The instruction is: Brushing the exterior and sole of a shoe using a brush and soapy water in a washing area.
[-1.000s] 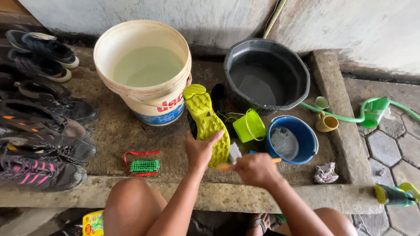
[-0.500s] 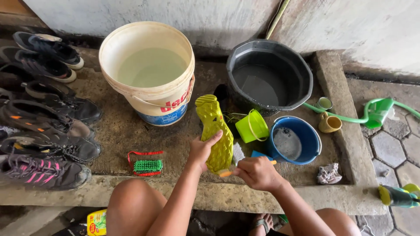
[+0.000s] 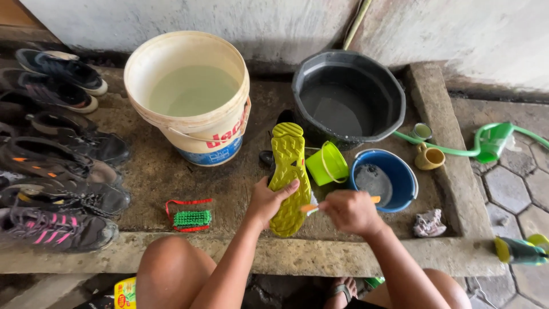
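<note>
yellow-soled shoe (image 3: 289, 171) gripped by left hand (image 3: 267, 201); right hand (image 3: 350, 212) clenches a toothbrush (image 3: 313, 208).

I see a damp concrete counter (image 3: 171, 177) carrying a cream bucket (image 3: 189, 97) of water, a black basin (image 3: 349, 94), a blue bowl (image 3: 383, 180), a small green pail (image 3: 326, 164), a green brush (image 3: 191, 217), a rag (image 3: 429, 223) and shoes (image 3: 57, 171) (rowed at left).

Seen from a single head-worn camera, looking steeply down and close over both hands, left hand (image 3: 269, 201) and right hand (image 3: 350, 213) low at centre, concrete ledge (image 3: 343, 257) beneath and beyond the fingers.
</note>
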